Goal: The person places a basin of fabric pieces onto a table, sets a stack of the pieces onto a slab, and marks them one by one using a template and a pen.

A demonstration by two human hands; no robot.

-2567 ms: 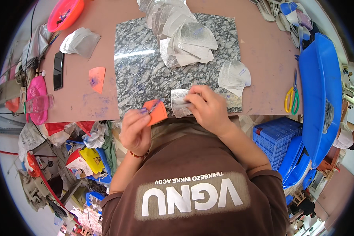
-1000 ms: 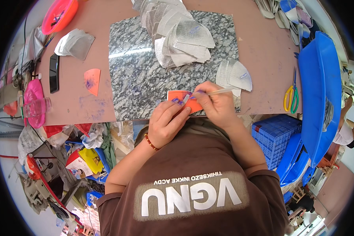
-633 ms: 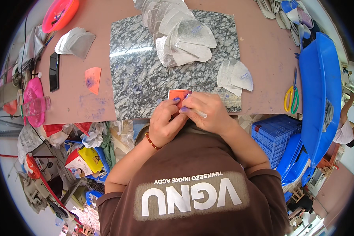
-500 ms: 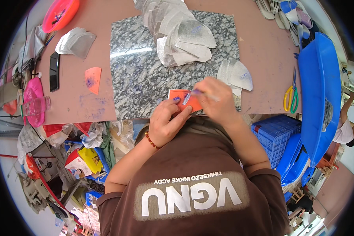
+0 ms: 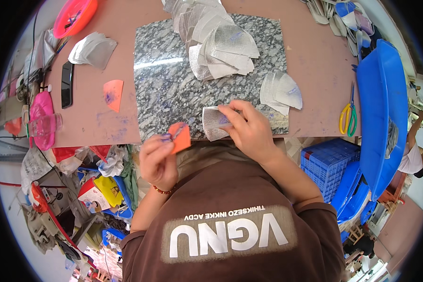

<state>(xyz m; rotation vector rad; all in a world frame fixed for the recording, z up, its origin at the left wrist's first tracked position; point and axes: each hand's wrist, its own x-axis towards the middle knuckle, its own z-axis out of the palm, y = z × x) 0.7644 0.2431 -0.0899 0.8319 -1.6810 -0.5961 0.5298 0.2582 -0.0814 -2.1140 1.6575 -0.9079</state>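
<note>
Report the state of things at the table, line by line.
Left hand: holding orange template
Orange template: purple-stained
Right hand: holding silver piece
Silver piece: purple-marked
Large silver pile: fanned out
Right silver stack: fanned out
Left silver stack: fanned out
Loose orange piece: purple-stained
Phone: screen dark
Scissors: look closed
Coral bowl: upright, items inside

We lose the far end of the silver stack point(image 5: 211, 37) past the top edge; the right hand point(image 5: 249, 128) hides part of the silver piece point(image 5: 212, 123) from us.
</note>
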